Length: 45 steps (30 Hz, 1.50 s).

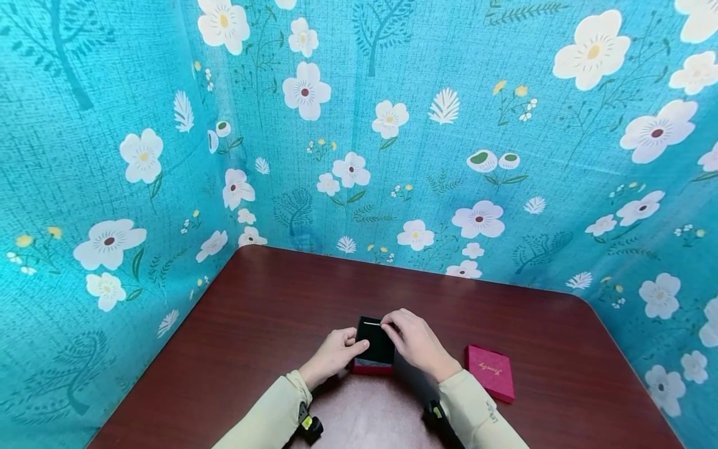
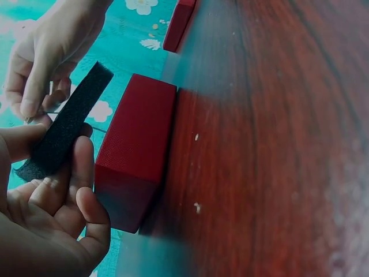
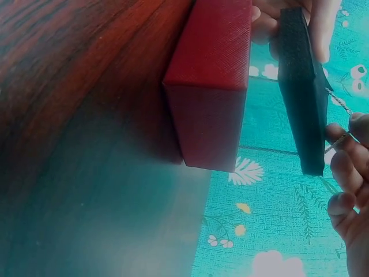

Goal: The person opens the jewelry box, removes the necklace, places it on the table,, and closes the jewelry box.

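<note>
My left hand (image 1: 333,355) holds a black foam pad (image 1: 374,345) by its left side, thumb on its top face. In the left wrist view the pad (image 2: 69,124) is tilted, raised above the red box (image 2: 138,127). With thumb and fingertips my right hand (image 1: 417,342) pinches a thin silvery chain (image 1: 371,323) at the pad's far right corner. In the right wrist view, a length of chain (image 3: 340,103) runs from the pad's edge to those fingertips. Another thin strand (image 3: 268,150) shows between pad and box.
A red lid (image 1: 490,372) with gold lettering lies on the brown table (image 1: 269,299), to the right of my right forearm. Teal floral cloth (image 1: 348,156) hangs behind the table and along its sides. Both wrists carry black strapped cameras.
</note>
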Available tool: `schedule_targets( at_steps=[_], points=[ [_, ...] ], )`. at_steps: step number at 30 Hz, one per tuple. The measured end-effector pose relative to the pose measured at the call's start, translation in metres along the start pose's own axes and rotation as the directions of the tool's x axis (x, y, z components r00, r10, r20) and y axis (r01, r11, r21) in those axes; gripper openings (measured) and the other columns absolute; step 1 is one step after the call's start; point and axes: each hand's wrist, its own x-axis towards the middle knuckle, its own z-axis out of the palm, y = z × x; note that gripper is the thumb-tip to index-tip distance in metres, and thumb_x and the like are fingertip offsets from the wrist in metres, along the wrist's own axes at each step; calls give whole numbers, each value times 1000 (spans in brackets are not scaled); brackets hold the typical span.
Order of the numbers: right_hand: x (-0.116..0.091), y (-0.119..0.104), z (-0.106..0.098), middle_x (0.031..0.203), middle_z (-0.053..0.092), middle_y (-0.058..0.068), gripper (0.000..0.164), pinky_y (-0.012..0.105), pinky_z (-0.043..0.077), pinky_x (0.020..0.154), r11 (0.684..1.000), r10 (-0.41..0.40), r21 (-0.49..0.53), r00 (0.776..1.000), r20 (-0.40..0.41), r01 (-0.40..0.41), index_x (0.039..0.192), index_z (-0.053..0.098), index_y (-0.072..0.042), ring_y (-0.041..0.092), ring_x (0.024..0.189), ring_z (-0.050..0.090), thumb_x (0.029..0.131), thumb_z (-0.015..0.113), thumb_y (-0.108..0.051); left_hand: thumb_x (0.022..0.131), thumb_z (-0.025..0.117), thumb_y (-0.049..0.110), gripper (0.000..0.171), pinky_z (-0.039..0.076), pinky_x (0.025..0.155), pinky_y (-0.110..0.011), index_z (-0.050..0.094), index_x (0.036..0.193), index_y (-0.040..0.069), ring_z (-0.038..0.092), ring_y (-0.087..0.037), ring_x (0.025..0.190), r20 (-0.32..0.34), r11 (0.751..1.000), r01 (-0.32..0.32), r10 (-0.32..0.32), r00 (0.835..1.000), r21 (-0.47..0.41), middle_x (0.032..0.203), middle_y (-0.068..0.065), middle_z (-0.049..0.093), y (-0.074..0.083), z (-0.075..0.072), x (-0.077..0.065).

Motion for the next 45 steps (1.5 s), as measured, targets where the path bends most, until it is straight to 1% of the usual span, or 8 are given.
schedule_targets(
  at_steps=[6,13,18,23,28,30,39,45],
  points=[
    [-1,2,1,87,57,-8,16,20,49,65,998,31,51,999,21,-32,95,60,-17,2,68,51,86,68,-8,91,61,19,21,27,43,-20,53,79,5,29,-5,42,9,1000,1,-1,1000,-4,55,8,34,0,-1,0],
    [-1,4,2,89,57,-8,16,20,49,67,998,12,69,1000,21,-14,94,61,-16,2,73,53,85,70,-5,91,61,20,18,30,44,-20,59,87,3,34,-4,42,3,1000,2,-2,1000,-10,58,6,45,-2,-1,0],
    [-1,5,0,90,59,-6,20,17,49,64,998,-14,68,1000,-6,15,96,65,-13,1,71,54,81,73,-2,92,61,19,18,30,39,-21,59,88,2,33,-5,36,2,998,38,-38,999,-41,60,-1,49,-1,-1,-1],
    [0,7,0,92,61,-4,23,16,49,65,998,-49,48,998,-37,51,101,70,-11,2,73,56,79,74,-2,93,60,16,18,29,35,-22,55,86,0,31,-2,32,-3,997,50,-50,999,-51,57,1,43,2,0,-3],
    [0,8,0,91,61,-4,19,18,49,67,998,-54,38,997,-48,56,98,70,-10,5,76,57,81,73,-3,92,59,9,27,27,37,-21,43,74,-2,28,0,32,-10,999,30,-31,999,-23,54,5,30,27,-1,-12],
    [1,7,-1,90,61,-4,17,19,49,67,998,-48,32,997,-54,49,97,70,-11,5,76,57,82,72,-4,92,59,10,31,27,38,-21,38,71,1,28,-1,32,-6,999,24,-24,1000,-26,53,5,29,30,-2,-13],
    [3,8,0,87,60,-5,20,21,49,67,997,-70,-25,992,-101,68,94,69,-12,7,75,56,79,75,-2,91,60,8,35,24,41,-20,34,67,5,25,2,35,-4,1000,6,-6,1000,-6,54,7,25,37,-3,-15],
    [4,10,-2,88,61,-3,21,23,50,70,996,-87,-30,992,-95,85,96,69,-11,10,78,58,79,74,-1,91,60,8,37,24,40,-20,33,66,6,26,1,34,-13,1000,-5,4,1000,-9,53,7,25,38,-1,-16]
  ],
)
